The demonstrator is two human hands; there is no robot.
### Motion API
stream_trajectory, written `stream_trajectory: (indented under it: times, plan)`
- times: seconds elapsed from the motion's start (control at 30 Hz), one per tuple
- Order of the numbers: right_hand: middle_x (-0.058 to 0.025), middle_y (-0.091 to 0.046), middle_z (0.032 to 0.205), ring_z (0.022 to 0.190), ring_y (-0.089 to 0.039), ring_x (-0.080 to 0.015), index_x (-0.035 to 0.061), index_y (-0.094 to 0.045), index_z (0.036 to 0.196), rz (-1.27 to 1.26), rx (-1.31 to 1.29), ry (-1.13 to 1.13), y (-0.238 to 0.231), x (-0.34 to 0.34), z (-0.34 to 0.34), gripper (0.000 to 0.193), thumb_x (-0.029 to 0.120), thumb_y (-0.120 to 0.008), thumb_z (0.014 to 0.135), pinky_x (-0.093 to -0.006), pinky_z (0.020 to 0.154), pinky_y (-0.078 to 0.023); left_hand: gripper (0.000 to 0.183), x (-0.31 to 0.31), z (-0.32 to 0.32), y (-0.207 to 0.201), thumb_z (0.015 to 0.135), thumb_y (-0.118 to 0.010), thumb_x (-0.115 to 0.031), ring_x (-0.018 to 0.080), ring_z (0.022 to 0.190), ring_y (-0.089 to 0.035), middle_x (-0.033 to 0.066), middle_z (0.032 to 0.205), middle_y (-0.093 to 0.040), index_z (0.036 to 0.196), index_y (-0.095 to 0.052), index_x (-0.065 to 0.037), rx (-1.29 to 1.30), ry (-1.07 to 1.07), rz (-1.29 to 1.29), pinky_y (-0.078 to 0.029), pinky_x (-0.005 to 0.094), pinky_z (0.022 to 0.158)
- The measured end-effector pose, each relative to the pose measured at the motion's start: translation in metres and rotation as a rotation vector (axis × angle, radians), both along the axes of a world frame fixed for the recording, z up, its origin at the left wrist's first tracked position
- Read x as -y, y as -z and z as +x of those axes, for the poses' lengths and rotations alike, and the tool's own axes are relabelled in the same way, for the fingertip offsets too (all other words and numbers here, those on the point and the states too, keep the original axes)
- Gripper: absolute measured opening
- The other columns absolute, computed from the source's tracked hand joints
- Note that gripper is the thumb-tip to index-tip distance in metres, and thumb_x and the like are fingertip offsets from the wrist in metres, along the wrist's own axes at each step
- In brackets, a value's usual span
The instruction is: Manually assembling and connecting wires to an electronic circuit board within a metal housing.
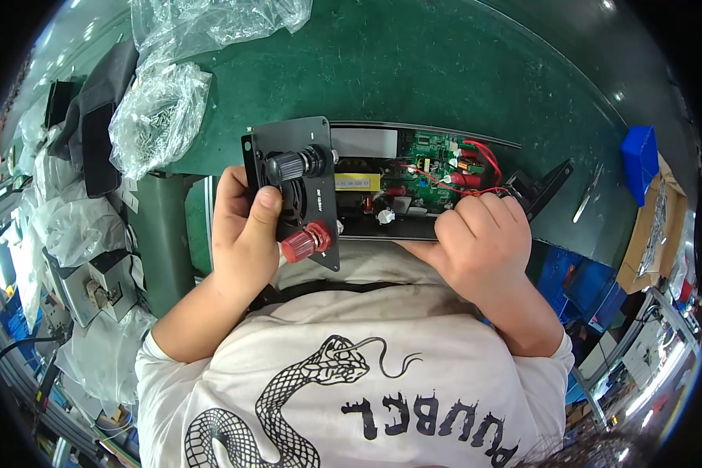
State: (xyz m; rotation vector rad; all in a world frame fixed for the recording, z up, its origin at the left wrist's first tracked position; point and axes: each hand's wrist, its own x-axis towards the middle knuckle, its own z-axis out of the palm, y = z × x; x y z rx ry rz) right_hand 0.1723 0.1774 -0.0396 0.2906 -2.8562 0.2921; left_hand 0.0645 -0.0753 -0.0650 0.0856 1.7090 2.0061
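Note:
My left hand (246,226) is closed on a black end panel (326,204), thumb over its face, fingers behind its left edge. From that panel stick out a black terminal knob (287,166) and a red terminal knob (303,245). Beside it lies an open black metal casing (398,228) with a green circuit board (433,148), a yellow-wrapped transformer (357,182) and red wires (493,160). My right hand (483,242) grips the casing's near edge, fingers curled over the rim. A second black end plate (550,189) stands tilted at the right end.
On the green table (413,62), a clear bag of small metal parts (162,117) lies left, and crumpled plastic film (218,19) farther back. A thin metal tool (589,191), a blue bin (640,164) and a cardboard box (655,226) are at the right.

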Motion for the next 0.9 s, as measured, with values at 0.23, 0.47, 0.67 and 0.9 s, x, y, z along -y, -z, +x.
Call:
stream_trajectory:
  times: [0.23,0.47,0.67,0.9]
  plan:
    - [-0.0048,-0.048,0.069,0.064,-0.052,-0.0246,0.0127,-0.05,0.063,-0.041,0.006,0.019,0.003,0.001,-0.001,0.046,0.041,-0.084,0.052,-0.0355,0.06,-0.038,0.015,-0.006,-0.002,-0.003,0.111,-0.043,-0.018,0.0135,0.088,-0.067,0.009,0.106,-0.067,0.106,-0.049,-0.005,0.134,-0.091,0.144,-0.056,0.0266,0.079]
    - [-0.0046,-0.047,0.068,0.062,-0.051,-0.0246,0.0129,-0.049,0.062,-0.06,0.003,0.035,0.003,0.001,-0.002,0.047,0.04,-0.084,0.05,-0.0355,0.057,-0.038,0.021,0.007,-0.006,0.008,0.112,-0.041,-0.02,0.0119,0.092,-0.067,0.0074,0.109,-0.069,0.117,-0.054,-0.004,0.079,-0.094,0.161,-0.055,0.0271,0.081]
    - [-0.0045,-0.047,0.069,0.063,-0.052,-0.0242,0.013,-0.049,0.063,-0.051,0.012,0.035,0.003,0.002,0.0,0.047,0.04,-0.085,0.049,-0.0353,0.057,-0.038,0.027,0.013,-0.007,0.012,0.111,-0.043,-0.02,0.016,0.098,-0.069,0.0084,0.116,-0.069,0.128,-0.056,-0.005,0.102,-0.111,0.227,-0.058,0.0315,0.085]
    - [-0.0048,-0.048,0.069,0.064,-0.052,-0.0244,0.0124,-0.05,0.062,-0.058,0.023,0.036,0.004,0.002,-0.002,0.046,0.04,-0.085,0.05,-0.0353,0.057,-0.04,0.027,0.022,-0.008,0.021,0.11,-0.044,-0.022,0.0175,0.101,-0.07,0.0101,0.119,-0.069,0.129,-0.056,-0.005,0.167,-0.19,0.202,-0.058,0.0331,0.086]
